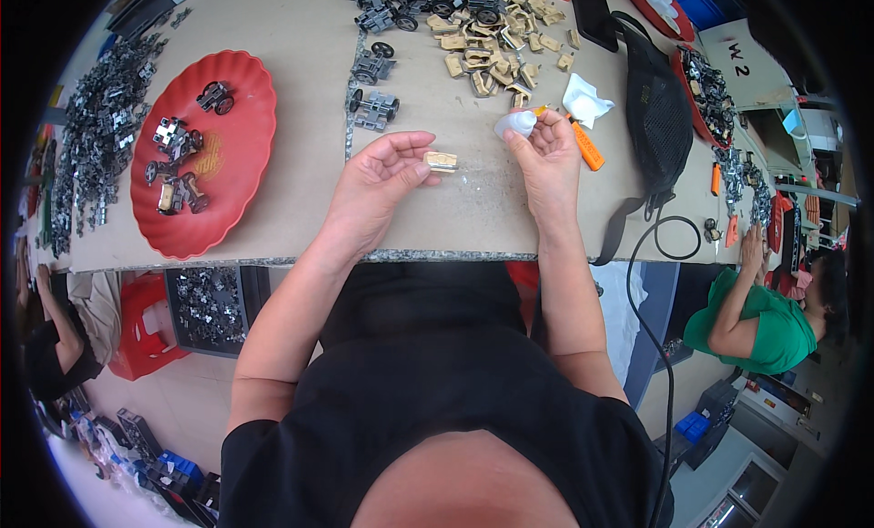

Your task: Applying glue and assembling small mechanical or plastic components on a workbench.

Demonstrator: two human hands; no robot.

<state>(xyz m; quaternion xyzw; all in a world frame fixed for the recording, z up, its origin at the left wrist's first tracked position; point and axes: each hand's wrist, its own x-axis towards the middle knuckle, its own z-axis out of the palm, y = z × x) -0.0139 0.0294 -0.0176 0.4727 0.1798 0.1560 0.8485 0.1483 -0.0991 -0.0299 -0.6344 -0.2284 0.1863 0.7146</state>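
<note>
Handheld tan part (442,161), left of handheld white bottle (515,123), seemingly tilted

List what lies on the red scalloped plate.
On the red plate sit small dark wheeled pieces, the nearest with a beige part. Whatever lies directly beneath them is covered.

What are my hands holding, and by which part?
Your left hand holds a small tan block by its left end. Your right hand holds a small white bottle by its near side; exact finger placement is unclear.
</note>
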